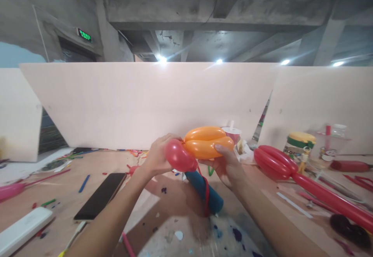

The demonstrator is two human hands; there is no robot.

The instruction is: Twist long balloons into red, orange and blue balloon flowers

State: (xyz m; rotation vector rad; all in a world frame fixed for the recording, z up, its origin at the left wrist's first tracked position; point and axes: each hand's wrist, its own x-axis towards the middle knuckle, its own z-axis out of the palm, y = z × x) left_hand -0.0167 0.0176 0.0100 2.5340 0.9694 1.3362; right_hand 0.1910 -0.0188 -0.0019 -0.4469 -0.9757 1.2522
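Long orange balloon lobes (204,148) are joined to a round red balloon (179,156) above the middle of the table. My left hand (159,156) is closed around the far side of the red balloon, its fingertips partly hidden. My right hand (229,165) grips the orange lobes at their right end, thumb on the front. From the red balloon a thin red strip (206,194) hangs down in front of a blue-green cylinder (205,193), which lies tilted beneath both hands.
A phone (100,196) with a cable and a white device (25,228) lie left. Red balloons (275,163), a yellow-lidded jar (300,144) and a small yellow figure (304,159) are right. Pale boards (145,101) stand behind. Balloon scraps litter the table (166,226).
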